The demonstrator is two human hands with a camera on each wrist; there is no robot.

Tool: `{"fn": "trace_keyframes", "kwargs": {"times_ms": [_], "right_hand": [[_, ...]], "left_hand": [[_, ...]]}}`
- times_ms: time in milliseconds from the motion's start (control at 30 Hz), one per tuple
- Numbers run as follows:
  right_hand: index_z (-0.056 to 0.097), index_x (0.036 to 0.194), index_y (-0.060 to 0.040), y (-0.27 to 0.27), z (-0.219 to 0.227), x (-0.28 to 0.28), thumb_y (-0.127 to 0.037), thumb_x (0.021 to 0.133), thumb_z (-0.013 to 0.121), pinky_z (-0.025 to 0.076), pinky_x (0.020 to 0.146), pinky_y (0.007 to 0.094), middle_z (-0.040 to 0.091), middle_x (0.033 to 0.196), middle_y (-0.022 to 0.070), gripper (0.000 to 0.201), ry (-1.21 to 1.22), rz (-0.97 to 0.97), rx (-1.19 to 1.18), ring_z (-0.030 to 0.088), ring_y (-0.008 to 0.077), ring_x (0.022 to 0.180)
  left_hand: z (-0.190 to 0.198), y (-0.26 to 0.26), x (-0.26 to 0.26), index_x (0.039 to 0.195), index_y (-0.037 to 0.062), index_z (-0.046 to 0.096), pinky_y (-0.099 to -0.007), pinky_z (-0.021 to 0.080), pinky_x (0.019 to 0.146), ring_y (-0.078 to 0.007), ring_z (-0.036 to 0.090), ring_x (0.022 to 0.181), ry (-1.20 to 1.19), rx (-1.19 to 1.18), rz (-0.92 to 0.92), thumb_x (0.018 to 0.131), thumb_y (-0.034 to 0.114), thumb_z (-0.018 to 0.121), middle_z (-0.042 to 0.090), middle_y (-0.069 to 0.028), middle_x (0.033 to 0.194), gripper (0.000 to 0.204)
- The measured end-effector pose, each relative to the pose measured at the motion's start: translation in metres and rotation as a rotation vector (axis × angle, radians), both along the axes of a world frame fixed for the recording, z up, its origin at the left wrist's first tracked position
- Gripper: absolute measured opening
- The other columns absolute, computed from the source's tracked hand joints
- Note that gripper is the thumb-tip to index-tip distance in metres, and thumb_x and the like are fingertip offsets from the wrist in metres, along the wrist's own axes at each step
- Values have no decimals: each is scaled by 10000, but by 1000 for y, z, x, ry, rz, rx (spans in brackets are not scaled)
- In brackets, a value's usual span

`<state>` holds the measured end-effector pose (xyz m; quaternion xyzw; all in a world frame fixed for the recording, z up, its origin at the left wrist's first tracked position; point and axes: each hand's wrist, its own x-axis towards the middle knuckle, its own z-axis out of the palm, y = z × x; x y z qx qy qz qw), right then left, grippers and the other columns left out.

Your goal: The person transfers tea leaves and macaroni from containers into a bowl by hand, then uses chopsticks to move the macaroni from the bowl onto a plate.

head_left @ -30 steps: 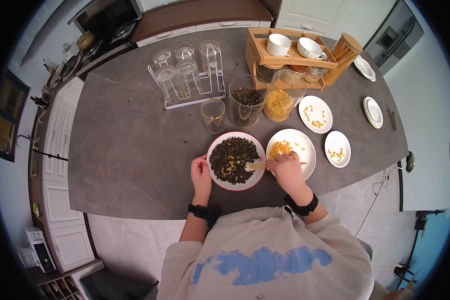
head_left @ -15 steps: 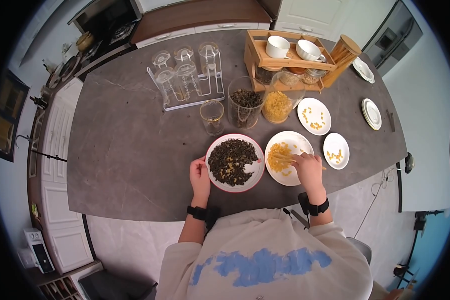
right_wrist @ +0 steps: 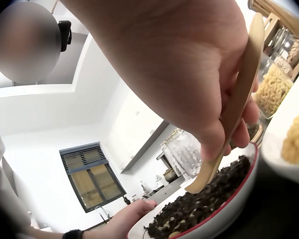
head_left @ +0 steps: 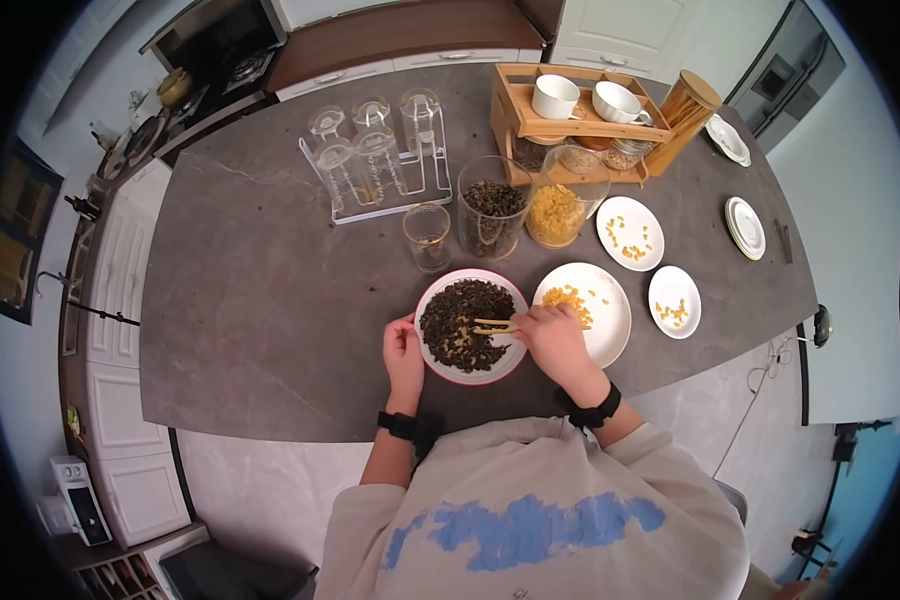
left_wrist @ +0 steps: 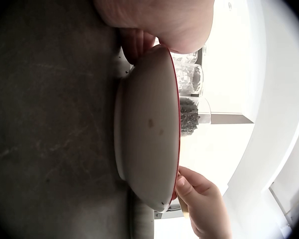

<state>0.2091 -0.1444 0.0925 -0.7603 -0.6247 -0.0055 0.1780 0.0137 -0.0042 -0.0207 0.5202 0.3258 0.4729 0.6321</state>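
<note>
My left hand grips the left edge of a white bowl with a red rim. Dark dried leaves, like loose tea, fill most of the bowl, with small yellow pieces among them. My right hand pinches a pair of wooden tongs, their tips over the leaves at the bowl's right side. Beside the bowl, partly behind that hand, a white plate bears a pile of yellow pieces. In the left wrist view, the bowl's outer wall shows beside my left fingers.
Behind the bowl stand a drinking glass, a jar of dark leaves and a jar of yellow pieces. Two small plates with yellow bits, one of them an oval plate, lie right. A glass rack and wooden shelf stand farther back.
My right hand went from the bowl to the yellow pile on the plate, then came back left with the tongs over the bowl. My left hand has stayed at the rim.
</note>
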Motion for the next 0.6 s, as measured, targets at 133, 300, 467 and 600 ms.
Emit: {"fn": "trace_keyframes", "kwargs": {"times_ms": [133,300,467,600], "right_hand": [[658,935,-139,13,-14,-8,-220,770,670,408,769,351,610,794,33,184,-47,33,-11,602,210,794],[664,894,-143,12,-14,-6,-219,761,670,404,777,347,591,762,32,153,-95,25,-78,598,203,776],[669,856,-146,5,0,2,-207,753,676,400,793,358,589,756,30,120,-121,-10,-147,600,206,777],[673,867,-146,8,2,0,-201,758,676,400,802,358,587,750,27,123,-115,-31,-94,599,215,774]], "left_hand": [[0,1,0,979,26,486,-252,461,841,-110,561,922,-4,-6,0,948,6,446,608,-113,1111,54],[-1,1,0,966,34,489,-253,460,842,-106,558,914,15,-10,6,965,29,432,614,-105,1091,57],[1,0,0,963,34,488,-253,459,846,-108,558,917,16,-16,4,962,23,433,615,-104,1089,56],[1,0,1,963,33,486,-254,456,853,-112,557,924,15,-1,12,956,14,431,615,-105,1087,58]]}}
